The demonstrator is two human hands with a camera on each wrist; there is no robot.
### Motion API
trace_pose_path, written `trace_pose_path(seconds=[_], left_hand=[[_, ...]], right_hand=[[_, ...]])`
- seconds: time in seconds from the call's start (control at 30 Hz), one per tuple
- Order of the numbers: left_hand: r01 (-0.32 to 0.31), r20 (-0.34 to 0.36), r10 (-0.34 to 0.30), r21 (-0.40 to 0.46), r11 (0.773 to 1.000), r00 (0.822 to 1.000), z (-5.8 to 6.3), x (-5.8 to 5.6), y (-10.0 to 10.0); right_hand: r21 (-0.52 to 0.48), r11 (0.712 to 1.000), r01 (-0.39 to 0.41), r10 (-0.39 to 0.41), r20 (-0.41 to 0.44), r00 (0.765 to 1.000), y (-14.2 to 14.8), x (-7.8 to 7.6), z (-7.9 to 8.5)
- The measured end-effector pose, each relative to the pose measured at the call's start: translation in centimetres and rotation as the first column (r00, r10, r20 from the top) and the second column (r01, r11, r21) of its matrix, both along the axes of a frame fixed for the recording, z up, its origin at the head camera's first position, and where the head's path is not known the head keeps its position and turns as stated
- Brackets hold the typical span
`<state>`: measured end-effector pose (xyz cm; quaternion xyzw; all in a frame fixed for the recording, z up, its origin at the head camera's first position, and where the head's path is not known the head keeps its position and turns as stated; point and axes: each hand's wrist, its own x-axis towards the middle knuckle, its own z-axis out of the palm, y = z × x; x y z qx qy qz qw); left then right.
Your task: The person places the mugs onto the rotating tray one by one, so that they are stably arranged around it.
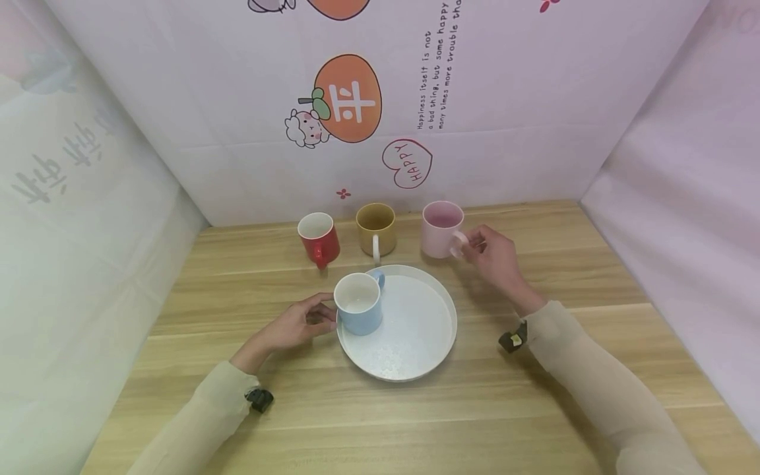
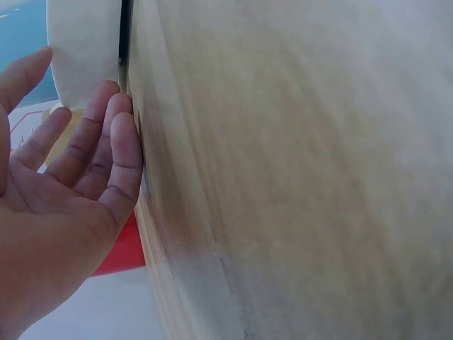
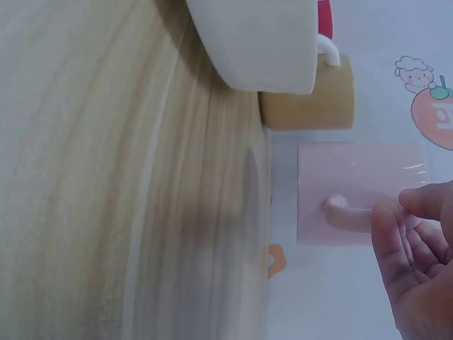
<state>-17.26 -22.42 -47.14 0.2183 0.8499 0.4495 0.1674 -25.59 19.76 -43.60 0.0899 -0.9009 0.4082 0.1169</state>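
Observation:
My right hand point(image 1: 495, 257) pinches the handle of a pink mug point(image 1: 438, 231) near the back edge of the table. In the right wrist view, the thumb and fingertips close on that handle point(image 3: 347, 216). My left hand point(image 1: 297, 324) rests its loosely bent fingers against the left rim of a round white tray point(image 1: 410, 330). A light blue mug point(image 1: 361, 315) with a white inside stands upright at the tray's left side, its handle pointing away. The left wrist view shows the fingertips right at the tray's wall point(image 2: 85, 49).
Behind the tray, a red mug point(image 1: 320, 244) and a mustard-yellow mug point(image 1: 384, 239) with a white handle stand in a row on the wooden table point(image 1: 392, 429). White printed cloth point(image 1: 249, 171) walls the back and both sides.

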Motion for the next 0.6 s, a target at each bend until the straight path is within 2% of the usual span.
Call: trace_pose_path(seconds=[0.6], left_hand=[[0.001, 0.002, -0.001, 0.010, 1.000, 1.000, 0.2, 0.2, 0.1]], right_hand=[[-0.030, 0.999, -0.044, 0.046, 0.042, 0.998, -0.6, 2.4, 2.0]])
